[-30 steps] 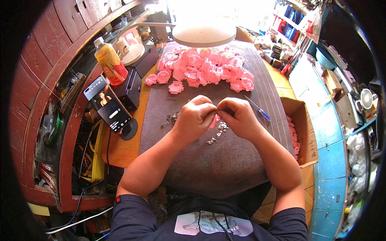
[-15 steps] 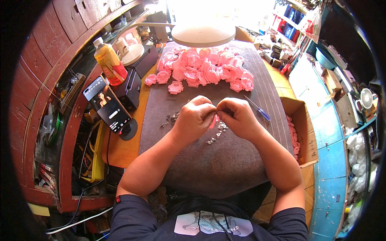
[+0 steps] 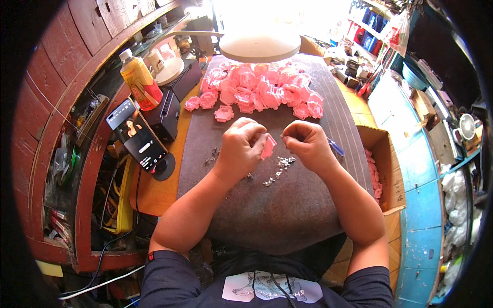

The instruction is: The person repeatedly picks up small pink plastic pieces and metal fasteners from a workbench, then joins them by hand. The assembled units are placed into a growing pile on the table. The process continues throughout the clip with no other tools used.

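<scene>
Above the dark mat [image 3: 287, 215], my left hand [image 3: 241, 145] is closed on a small pink plastic piece [image 3: 268, 148], which sticks out to the right of the fingers. My right hand [image 3: 309, 145] is a short gap away, thumb and forefinger pinched together; whatever is between them is too small or hidden to name. Small shiny metal parts [image 3: 285, 163] lie in a loose cluster on the mat between and below the hands. Darker metal bits [image 3: 212, 155] are partly seen left of my left hand. A large heap of pink plastic pieces [image 3: 262, 87] covers the mat's far end.
A white lamp [image 3: 260, 43] hangs over the heap. On the left stand a phone [image 3: 137, 136] on a holder and a drink bottle [image 3: 141, 84]. A blue-handled screwdriver [image 3: 336, 147] lies beyond my right wrist. A cardboard box [image 3: 393, 174] with pink pieces stands at the right.
My hands have moved apart from where they met. The pink piece stays with my left hand, while my right hand has shifted right and now partly covers the screwdriver.
</scene>
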Demonstrator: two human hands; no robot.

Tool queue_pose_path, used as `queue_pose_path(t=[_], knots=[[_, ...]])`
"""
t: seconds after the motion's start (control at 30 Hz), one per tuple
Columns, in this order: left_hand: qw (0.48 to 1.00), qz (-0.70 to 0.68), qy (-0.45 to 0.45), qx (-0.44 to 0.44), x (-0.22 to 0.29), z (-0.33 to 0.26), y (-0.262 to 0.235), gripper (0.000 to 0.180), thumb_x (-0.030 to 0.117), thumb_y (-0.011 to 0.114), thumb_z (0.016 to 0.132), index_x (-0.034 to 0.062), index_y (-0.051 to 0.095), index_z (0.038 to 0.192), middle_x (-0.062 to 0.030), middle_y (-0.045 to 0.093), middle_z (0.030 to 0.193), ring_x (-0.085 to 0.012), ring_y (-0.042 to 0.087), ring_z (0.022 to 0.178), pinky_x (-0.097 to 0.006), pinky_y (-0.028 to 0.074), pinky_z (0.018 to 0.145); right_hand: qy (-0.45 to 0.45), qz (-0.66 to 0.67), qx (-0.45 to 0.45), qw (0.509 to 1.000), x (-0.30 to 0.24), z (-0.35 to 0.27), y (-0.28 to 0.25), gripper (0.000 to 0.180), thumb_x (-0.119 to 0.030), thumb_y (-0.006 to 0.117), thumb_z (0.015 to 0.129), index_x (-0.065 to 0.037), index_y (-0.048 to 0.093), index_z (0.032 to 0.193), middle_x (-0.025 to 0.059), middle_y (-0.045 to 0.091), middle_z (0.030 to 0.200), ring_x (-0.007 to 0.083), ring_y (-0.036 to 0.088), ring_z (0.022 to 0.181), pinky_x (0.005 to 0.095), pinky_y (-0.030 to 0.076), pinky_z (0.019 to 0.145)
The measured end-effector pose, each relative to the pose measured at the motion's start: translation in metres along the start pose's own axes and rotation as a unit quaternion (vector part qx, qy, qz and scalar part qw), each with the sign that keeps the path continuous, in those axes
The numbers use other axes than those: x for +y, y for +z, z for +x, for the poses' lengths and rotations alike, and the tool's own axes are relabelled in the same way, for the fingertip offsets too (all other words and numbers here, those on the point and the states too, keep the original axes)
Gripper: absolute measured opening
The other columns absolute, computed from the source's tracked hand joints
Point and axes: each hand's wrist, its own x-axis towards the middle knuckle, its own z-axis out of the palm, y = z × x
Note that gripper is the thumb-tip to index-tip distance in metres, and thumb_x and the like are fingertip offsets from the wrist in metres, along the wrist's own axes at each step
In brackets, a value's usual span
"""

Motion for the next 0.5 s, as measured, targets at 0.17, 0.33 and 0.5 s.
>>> queue_pose_path(t=[0.17, 0.33, 0.5], knots=[[0.994, -0.072, -0.065, 0.045, -0.003, 0.001, -0.001, 0.007, 0.001, 0.070, 0.087, -0.0033, 0.068, 0.093, -0.0060, 0.063, 0.093, -0.0112, 0.063, 0.078, -0.025, 0.053, 0.070, 0.006, 0.053, -0.021, 0.998, -0.002, -0.003, 0.009, 0.003, -0.001, 0.063, 0.086, -0.001, 0.066, 0.085, -0.0045, 0.060, 0.076, 0.0022, 0.050, 0.068, 0.0213, 0.042, 0.058], [0.993, -0.079, -0.079, 0.036, -0.011, 0.001, 0.002, 0.010, 0.002, 0.070, 0.088, -0.0010, 0.066, 0.096, -0.0032, 0.064, 0.092, -0.0085, 0.062, 0.080, -0.023, 0.052, 0.072, -0.003, 0.016, 0.010, 1.000, 0.003, -0.008, 0.019, 0.002, 0.000, 0.065, 0.088, -0.001, 0.066, 0.088, -0.0050, 0.060, 0.077, 0.0016, 0.050, 0.069, 0.0199, 0.041, 0.060], [0.973, -0.178, -0.145, 0.004, -0.008, -0.003, 0.004, 0.016, 0.002, 0.070, 0.087, -0.0005, 0.062, 0.100, -0.0032, 0.064, 0.093, -0.0084, 0.062, 0.083, -0.024, 0.052, 0.074, 0.002, -0.013, 0.036, 0.999, 0.008, -0.006, 0.019, 0.002, 0.000, 0.064, 0.087, 0.000, 0.066, 0.087, -0.0043, 0.060, 0.078, 0.0017, 0.051, 0.070, 0.0201, 0.042, 0.060]])
